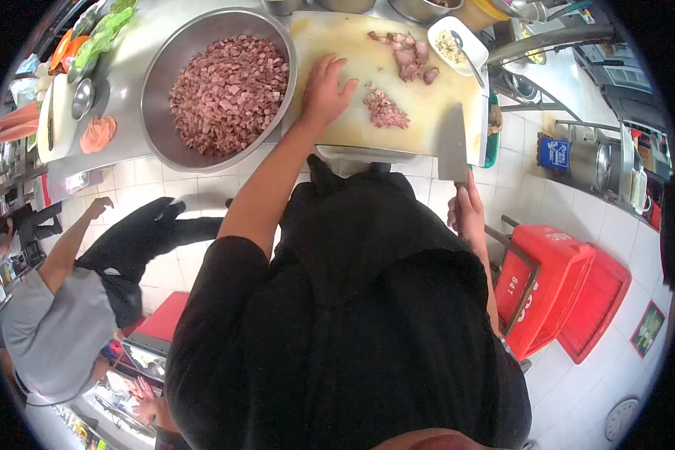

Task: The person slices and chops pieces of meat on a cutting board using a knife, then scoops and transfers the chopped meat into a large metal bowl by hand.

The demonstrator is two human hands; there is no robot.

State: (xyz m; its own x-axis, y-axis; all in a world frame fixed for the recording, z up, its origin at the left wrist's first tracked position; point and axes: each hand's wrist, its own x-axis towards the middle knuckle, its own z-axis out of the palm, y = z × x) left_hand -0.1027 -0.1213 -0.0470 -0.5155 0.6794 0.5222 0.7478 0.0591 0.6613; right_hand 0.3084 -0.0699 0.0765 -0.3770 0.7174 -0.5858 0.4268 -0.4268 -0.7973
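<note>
My left hand (328, 91) is over the left part of the yellowed cutting board (315, 41), fingers apart and nothing in it. A cleaver (452, 146) is gripped by its handle in my right hand (466, 206), its broad blade pointing up over the board's front right corner. Between the hands, a small pile of diced meat (386, 110) lies on the board, with larger meat pieces (409, 58) behind it. Left of the board, a big metal bowl (154, 101) holds a heap of diced meat (229, 94).
A white dish (457, 49) with chopped bits and a spoon is at the board's back right corner. Red crates (544, 281) stand on the floor at the right. A person in a grey shirt (60, 330) is at the left. A small metal bowl (83, 98) sits far left.
</note>
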